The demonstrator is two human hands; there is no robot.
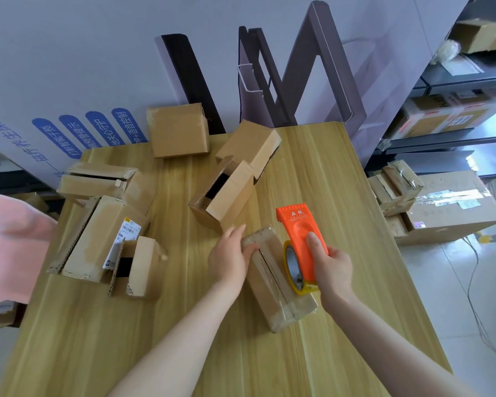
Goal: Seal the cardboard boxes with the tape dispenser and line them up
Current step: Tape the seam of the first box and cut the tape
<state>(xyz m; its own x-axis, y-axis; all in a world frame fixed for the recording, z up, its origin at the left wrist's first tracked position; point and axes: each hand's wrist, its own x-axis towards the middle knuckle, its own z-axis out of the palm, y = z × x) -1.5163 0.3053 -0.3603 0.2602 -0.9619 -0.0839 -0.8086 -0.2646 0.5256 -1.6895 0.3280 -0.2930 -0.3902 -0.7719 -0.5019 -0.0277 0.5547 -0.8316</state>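
Note:
A long narrow cardboard box lies in front of me on the wooden table, clear tape along its top seam. My left hand holds its far end, fingers over the top. My right hand grips an orange tape dispenser whose yellow-rimmed tape roll rests on the box's right side. Several other boxes lie around: one with open flaps just beyond my left hand, another behind it, a closed one at the far edge.
Open boxes crowd the table's left side, one with a white label. A pink cloth hangs at the left edge. Taped cartons sit on the floor to the right, near metal shelving. Panels lean on the wall behind.

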